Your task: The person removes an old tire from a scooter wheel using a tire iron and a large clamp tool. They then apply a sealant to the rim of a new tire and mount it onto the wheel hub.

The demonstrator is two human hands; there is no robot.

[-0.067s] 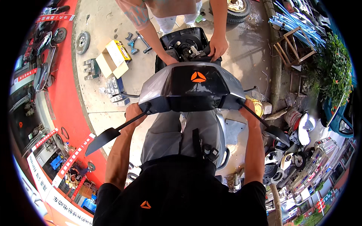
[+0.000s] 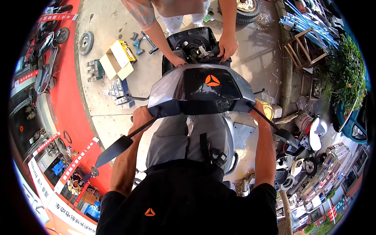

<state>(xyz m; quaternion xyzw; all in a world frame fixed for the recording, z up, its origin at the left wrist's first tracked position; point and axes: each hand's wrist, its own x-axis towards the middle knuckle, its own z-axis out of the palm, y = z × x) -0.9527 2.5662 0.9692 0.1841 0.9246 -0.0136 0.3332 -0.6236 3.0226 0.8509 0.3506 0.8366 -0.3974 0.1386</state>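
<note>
The person is sitting astride a scooter, and its grey and black front cover (image 2: pixel 211 86) is standing before the knees, between the two arms. The left hand (image 2: pixel 141 116) is reaching to the left end of this cover, and the right hand (image 2: pixel 258 110) is reaching to the right end. The fingers of both are hiding under the edge, so I cannot tell if either grip is clamping on a handlebar or staying apart. A black mirror (image 2: pixel 114 151) is sticking out near the left forearm, another mirror (image 2: pixel 287 138) near the right one. Across the scooter, a co-worker is bending over an opened black body part (image 2: pixel 192 38), with both hands touching near it. On the concrete, an open cardboard box (image 2: pixel 116 62) and a cordless drill (image 2: pixel 138 47) are lying.
</note>
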